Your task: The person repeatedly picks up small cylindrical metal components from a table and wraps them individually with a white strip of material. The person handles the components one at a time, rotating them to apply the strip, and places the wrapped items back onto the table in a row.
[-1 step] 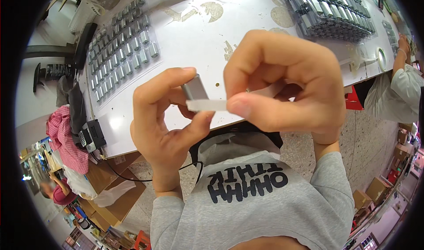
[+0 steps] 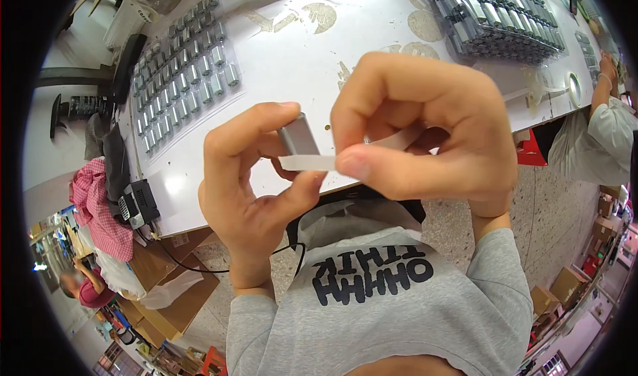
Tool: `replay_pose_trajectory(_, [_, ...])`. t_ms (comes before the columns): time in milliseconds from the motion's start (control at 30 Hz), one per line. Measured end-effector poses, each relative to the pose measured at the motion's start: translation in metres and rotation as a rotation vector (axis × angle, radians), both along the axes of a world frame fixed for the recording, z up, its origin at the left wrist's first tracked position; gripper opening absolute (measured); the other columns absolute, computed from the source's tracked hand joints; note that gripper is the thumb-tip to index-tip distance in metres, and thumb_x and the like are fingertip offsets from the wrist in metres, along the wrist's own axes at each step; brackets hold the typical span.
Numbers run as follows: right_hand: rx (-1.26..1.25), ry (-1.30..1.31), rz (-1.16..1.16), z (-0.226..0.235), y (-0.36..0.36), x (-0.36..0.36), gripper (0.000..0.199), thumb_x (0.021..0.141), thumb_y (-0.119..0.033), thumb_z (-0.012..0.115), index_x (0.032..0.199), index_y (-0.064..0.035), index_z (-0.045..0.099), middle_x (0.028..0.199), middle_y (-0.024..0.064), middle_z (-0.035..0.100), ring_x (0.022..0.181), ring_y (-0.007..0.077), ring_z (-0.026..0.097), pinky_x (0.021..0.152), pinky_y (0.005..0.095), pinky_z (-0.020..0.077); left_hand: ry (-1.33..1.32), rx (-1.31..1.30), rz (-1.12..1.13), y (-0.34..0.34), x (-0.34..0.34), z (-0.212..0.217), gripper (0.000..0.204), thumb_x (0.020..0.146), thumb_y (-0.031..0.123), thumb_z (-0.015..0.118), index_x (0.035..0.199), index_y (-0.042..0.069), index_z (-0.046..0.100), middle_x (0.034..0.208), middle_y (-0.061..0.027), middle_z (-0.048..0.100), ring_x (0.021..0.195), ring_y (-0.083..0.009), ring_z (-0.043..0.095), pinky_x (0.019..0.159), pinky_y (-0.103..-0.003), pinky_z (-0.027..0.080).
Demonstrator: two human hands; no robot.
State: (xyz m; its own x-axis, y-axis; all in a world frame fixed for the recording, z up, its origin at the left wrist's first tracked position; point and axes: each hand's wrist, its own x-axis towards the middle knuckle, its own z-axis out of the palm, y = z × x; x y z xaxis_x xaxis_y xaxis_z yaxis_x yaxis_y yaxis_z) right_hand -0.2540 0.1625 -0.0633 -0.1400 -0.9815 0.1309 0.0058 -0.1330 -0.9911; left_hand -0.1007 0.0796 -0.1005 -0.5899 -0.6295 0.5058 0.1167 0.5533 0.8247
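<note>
- The left hand is up in front of the chest, above the near edge of the white tabletop.
- Its fingers are closed on a small grey metal block. The pointer finger lies over the top of the block and the thumb pushes from below.
- The right hand is just beside it, curled up tight.
- The right thumb and pointer finger pinch a thin white strip. The strip lies flat across the bottom of the grey block and touches it.
- A see-through bit of tape runs back from the strip under the right fingers.
- On the left side of the tabletop lie rows of small silver parts, set out neatly.
- At the far right of the tabletop is a big pile of the same kind of parts, packed close.
- The tabletop has worn brown patches on it.
- A small black box with a wire sits at the left corner of the tabletop.
- A red checked cloth hangs just beside that box.
- Another person's arm in a white sleeve is at the right end of the tabletop.
- The person wears a grey shirt with black letters.
- Brown cardboard lies on the floor below the tabletop.
</note>
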Motion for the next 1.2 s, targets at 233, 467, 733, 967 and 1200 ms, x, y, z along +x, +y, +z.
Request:
replay_pose_trajectory(233, [0.218,-0.117,0.081,0.006,-0.004,0.0,0.012,0.069,-0.005,0.065,0.072,-0.0033,0.053,0.056,-0.0059,0.049,0.047,-0.0033,0.032,0.042,0.0147,0.0169,-0.003,-0.03,-0.015,0.005,0.002,0.004,0.048,0.062,0.002,0.074,0.102,-0.001,0.047,0.093,-0.0087,0.058,0.064,-0.0084,0.055,0.052,-0.018,0.045])
replay_pose_trajectory(467, [0.201,-0.12,0.086,0.004,-0.004,0.0,0.011,0.069,-0.004,0.064,0.071,-0.0029,0.053,0.059,-0.0036,0.053,0.05,-0.0028,0.038,0.042,0.013,0.0199,0.004,-0.034,-0.025,0.007,0.001,0.005,0.049,0.061,0.001,0.075,0.101,-0.002,0.047,0.093,-0.009,0.058,0.064,-0.0085,0.056,0.052,-0.018,0.046])
replay_pose_trajectory(733, [0.198,-0.078,0.071,0.003,-0.004,0.001,0.011,0.071,-0.006,0.063,0.071,-0.0036,0.052,0.058,-0.0047,0.052,0.05,-0.0033,0.037,0.042,0.0127,0.0201,-0.029,-0.097,-0.014,0.007,0.0,0.006,0.049,0.061,0.001,0.075,0.102,-0.001,0.047,0.09,-0.0074,0.058,0.061,-0.0069,0.052,0.055,-0.018,0.043])
replay_pose_trajectory(967, [0.182,0.009,0.055,0.0,-0.005,0.002,0.01,0.073,-0.007,0.062,0.071,-0.0044,0.052,0.057,-0.0063,0.05,0.049,-0.0041,0.034,0.042,0.0131,0.019,-0.035,-0.124,0.007,0.007,0.0,0.007,0.051,0.06,0.0,0.075,0.103,-0.001,0.047,0.086,-0.0073,0.058,0.06,-0.0075,0.051,0.055,-0.018,0.042])
replay_pose_trajectory(1200, [0.221,-0.06,0.085,0.002,-0.006,0.001,0.009,0.073,-0.006,0.061,0.072,-0.0039,0.053,0.058,-0.0059,0.05,0.049,-0.0038,0.033,0.042,0.0133,0.019,0.022,-0.113,-0.093,0.002,0.004,0.004,0.054,0.061,0.002,0.075,0.105,-0.002,0.044,0.091,-0.0109,0.056,0.062,-0.0111,0.053,0.055,-0.02,0.043])
